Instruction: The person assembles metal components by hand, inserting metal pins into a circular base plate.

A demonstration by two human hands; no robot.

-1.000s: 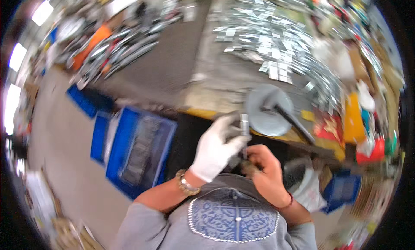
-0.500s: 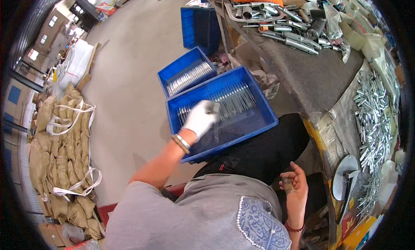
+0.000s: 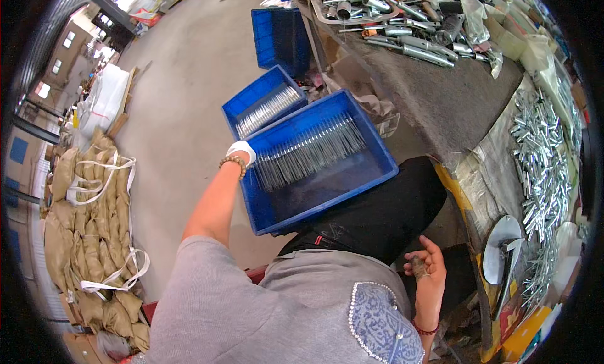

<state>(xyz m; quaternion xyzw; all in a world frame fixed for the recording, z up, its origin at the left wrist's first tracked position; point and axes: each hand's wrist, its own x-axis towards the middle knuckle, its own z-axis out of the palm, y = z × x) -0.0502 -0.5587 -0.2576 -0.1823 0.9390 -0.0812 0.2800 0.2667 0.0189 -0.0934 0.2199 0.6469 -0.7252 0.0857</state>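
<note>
A large blue plastic crate (image 3: 327, 208) rests over my lap, tilted slightly. In it, a long row of thin metal rods (image 3: 308, 151) with bright ends lies side by side. My left hand (image 3: 241, 151), in a white glove and with a beaded bracelet at the wrist, is at the crate's left corner; its fingers are hidden there. My right hand (image 3: 433, 271), bare, hangs beside my right thigh with its fingers apart and loosely bent. A grey-brown patch, perhaps a wrapping, shows by its fingers; I cannot make out what it is.
Beyond the large crate stands a smaller blue crate (image 3: 228, 112) with a row of shiny rods. Another blue crate (image 3: 267, 37) stands farther off. The bench at right carries metal tubes (image 3: 428, 55) and a heap of small metal pins (image 3: 541, 169). Tan sacks (image 3: 88, 232) lie at left.
My left hand has moved from over the rods to the crate's left corner, uncovering the row. My right hand has stayed about where it was. The view has shifted slightly.
</note>
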